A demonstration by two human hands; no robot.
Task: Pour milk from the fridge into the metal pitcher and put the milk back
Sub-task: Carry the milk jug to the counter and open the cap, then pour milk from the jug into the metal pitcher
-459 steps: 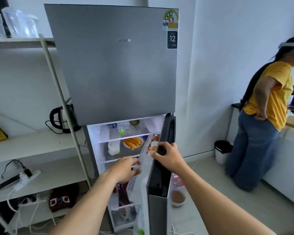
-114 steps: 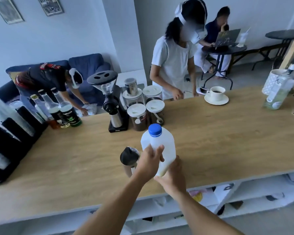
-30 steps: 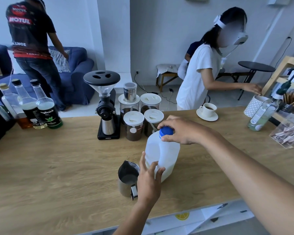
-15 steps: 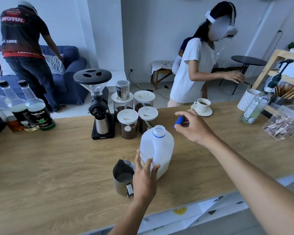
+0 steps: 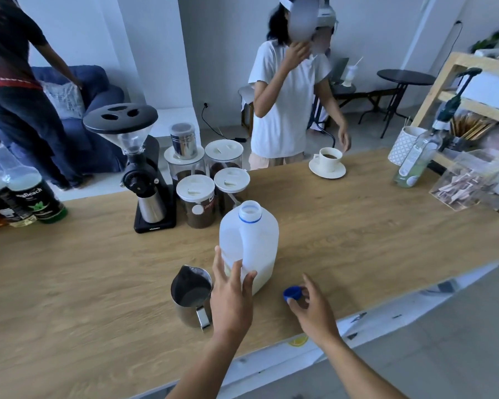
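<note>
I am looking down over both forearms, which are reaching forward from the bottom edge across the near lip of the wooden tabletop (image 5: 69,298). My left hand (image 5: 231,298) is standing nearly upright, palm forward, its fingers (image 5: 234,276) spreading loosely against the lower front of the milk jug (image 5: 249,243), bracing it more than wrapping it. My right hand (image 5: 311,308) is angling in low from the right, wrist bent, its fingers (image 5: 310,287) curling narrow around the blue cap (image 5: 292,293), which is sitting at or just above the wood; I cannot tell whether it is touching down. The metal pitcher (image 5: 191,298) is standing upright just left of the left hand, handle toward me, spout pointing away, close beside the jug. The jug is standing upright on the tabletop, its mouth open with a blue ring around the neck, and a low band of milk is showing through the bottom of the plastic.

Behind the jug, four white-lidded jars (image 5: 196,201) of dark grounds are clustering, a small steel tin sitting on one lid. The black coffee grinder (image 5: 140,174) is standing to their left, and syrup bottles (image 5: 26,194) are lining the far left edge. Toward the far right side a cup and saucer (image 5: 327,162) are resting. Beyond the tabletop a person in a white shirt (image 5: 283,105) is standing, one hand raised.
</note>
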